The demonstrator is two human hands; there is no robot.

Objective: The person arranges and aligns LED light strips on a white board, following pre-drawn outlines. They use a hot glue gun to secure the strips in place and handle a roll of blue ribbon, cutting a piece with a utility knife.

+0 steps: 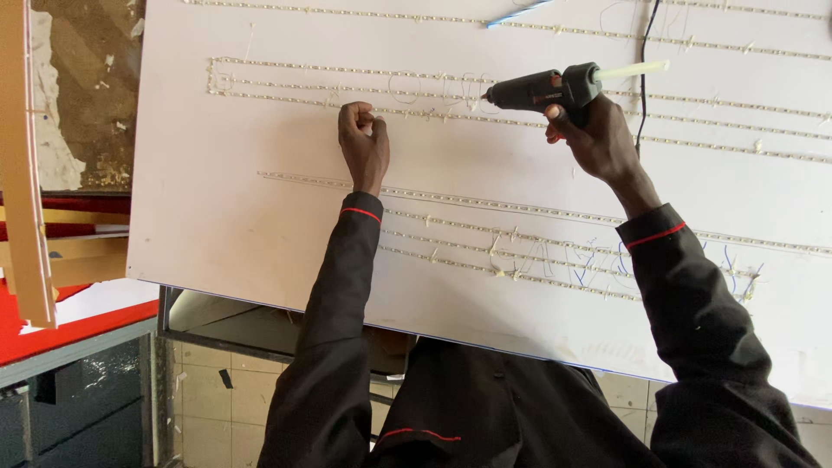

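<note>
Far to the left of the left hand, pale wooden strips [24, 173] lean upright over a red sheet [61, 329]. Below the hands lies a tiled floor [204, 399]; above the left hand, a blue stick [517, 13].

Glue gun [542, 88] right of left hand [364, 143], both on board [217, 199]

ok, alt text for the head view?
A person's right hand holds a black glue gun with its nozzle at a thin light strip on a large white board. The left hand presses the strip nearby; both sleeves are dark.
</note>
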